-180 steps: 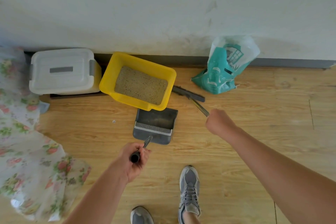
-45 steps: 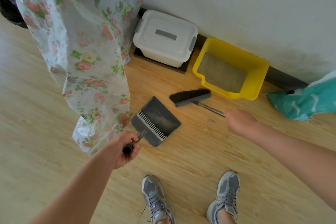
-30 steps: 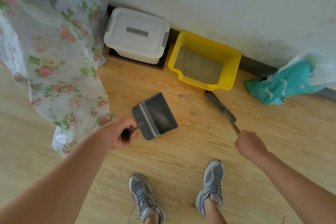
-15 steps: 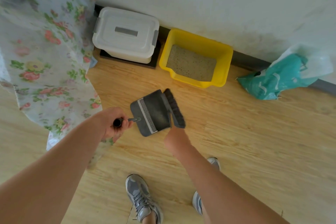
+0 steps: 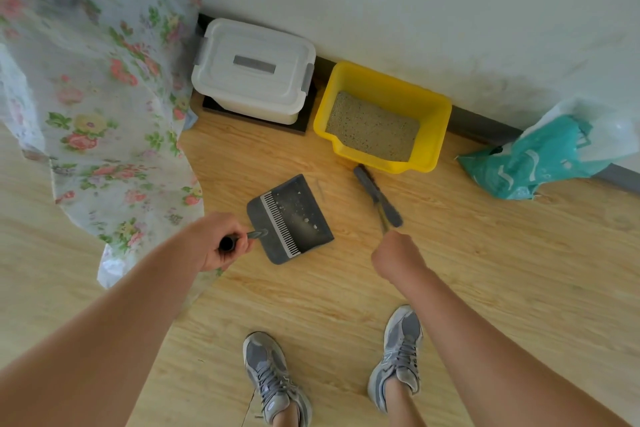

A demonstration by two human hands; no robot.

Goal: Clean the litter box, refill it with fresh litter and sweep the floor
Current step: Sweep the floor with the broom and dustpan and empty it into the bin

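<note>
**Caught Mid-Sweep**

Faced a yellow rectangular plastic litter box (image 5: 433, 135) on the pale wood-plank floor (image 5: 485, 270), pushed against the dark skirting (image 5: 481, 121) of a white wall (image 5: 415, 10) and holding a level bed of sandy grey litter (image 5: 374, 128). Held a dark grey long-headed brush (image 5: 372, 185) just in front of that box, with the far end close to the box's front lip and the right hand (image 5: 394, 255) curled tight round the thin handle. Gripped the black handle end of a dark grey plastic dustpan (image 5: 294, 218) in the left hand (image 5: 216, 243), fingers wrapped fully round it. Rested the pan on the floor left of the brush and apart from it, with the toothed comb strip nearest the handle and pale crumbs (image 5: 307, 220) scattered inside. Stood in grey lace-up trainers (image 5: 270, 374) behind both tools. Had a white lidded plastic storage tub (image 5: 254, 69) on a dark flat board (image 5: 301, 125) immediately left of the litter box, a sheer floral-printed sheet (image 5: 93, 97) draped farther left, and a teal-and-white plastic bag (image 5: 530, 163) slumped against the wall to the right.
</note>
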